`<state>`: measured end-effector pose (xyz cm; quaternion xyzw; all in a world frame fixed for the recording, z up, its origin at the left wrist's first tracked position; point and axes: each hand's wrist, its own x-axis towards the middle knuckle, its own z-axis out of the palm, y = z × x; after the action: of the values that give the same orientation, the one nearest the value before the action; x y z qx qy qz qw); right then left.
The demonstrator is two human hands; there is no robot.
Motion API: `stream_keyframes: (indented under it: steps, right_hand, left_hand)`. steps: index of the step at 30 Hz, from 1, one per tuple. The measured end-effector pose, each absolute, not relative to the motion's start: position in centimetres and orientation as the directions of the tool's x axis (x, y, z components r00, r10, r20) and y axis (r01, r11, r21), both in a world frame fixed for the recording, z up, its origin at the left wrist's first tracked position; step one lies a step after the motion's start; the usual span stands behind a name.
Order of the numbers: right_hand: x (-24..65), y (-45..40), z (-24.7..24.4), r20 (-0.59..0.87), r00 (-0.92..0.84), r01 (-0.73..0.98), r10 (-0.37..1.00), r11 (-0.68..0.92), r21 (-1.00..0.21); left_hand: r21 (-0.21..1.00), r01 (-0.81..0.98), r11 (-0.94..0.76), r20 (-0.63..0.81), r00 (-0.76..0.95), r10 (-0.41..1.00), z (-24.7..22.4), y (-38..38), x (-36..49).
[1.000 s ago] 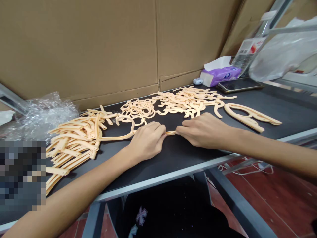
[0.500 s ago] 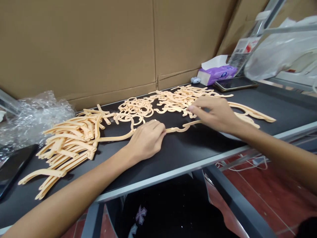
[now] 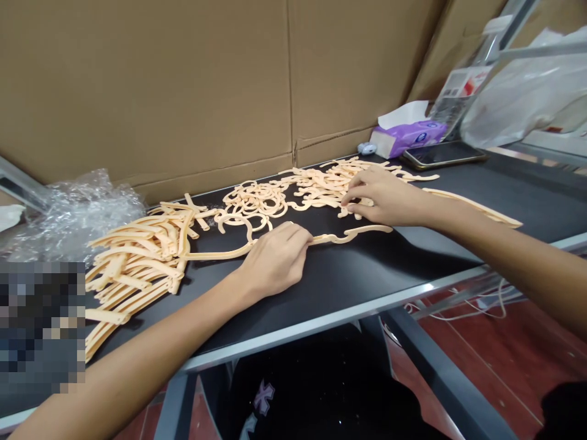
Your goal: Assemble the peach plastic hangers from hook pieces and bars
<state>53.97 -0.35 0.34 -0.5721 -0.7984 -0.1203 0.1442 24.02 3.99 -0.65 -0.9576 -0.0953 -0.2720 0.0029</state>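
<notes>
My left hand (image 3: 275, 263) lies narrow over a peach plastic strip (image 3: 351, 235) on the desk (image 3: 367, 293), hiding the strip's middle; I cannot tell if it grips. My right hand (image 3: 385, 198) curls at the near edge of the tangled pieces (image 3: 275, 198), its fingers covering whatever lies beneath, so its grip is unclear too. Farther left, a stacked pile (image 3: 137, 256) is partly hidden by a blurred patch (image 3: 41, 324).

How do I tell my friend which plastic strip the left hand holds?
On the black table, find the left hand. The long peach strip runs under it, stretched out toward the right hand, while its neighbours lie heaped and tangled.
</notes>
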Motion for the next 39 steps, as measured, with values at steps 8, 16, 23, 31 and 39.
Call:
stream_keyframes:
  steps: [8, 16, 23, 31, 39]
  right_hand:
    - [54.0, 0.2, 1.4, 0.29, -0.319, 0.939, 0.902, 0.341, -0.028]
    - [52.4, 0.3, 3.0, 0.485, -0.029, 0.92, 0.874, 0.213, -0.329]
    - [46.3, 1.2, 4.7, 0.486, 0.169, 0.594, 0.857, 0.305, -0.745]
    - [40.2, 2.4, 5.5, 0.217, -0.01, -0.123, 0.976, 0.214, -0.969]
    - [37.7, 2.2, 5.9, 0.091, -0.334, -0.028, 0.938, 0.087, -0.996]
  left_hand:
    - [0.039, 0.198, -0.979, 0.507, 0.841, 0.19, -0.7, 4.0, 24.1]
    - [0.032, 0.189, -0.981, 0.527, 0.831, 0.178, -1.1, 4.0, 24.1]
    - [0.041, 0.199, -0.979, 0.502, 0.843, 0.192, -1.0, 3.9, 24.2]
    - [0.038, 0.227, -0.973, 0.451, 0.865, 0.22, -1.0, 3.9, 24.3]
    - [0.04, 0.206, -0.978, 0.42, 0.884, 0.204, -1.3, 4.1, 24.5]
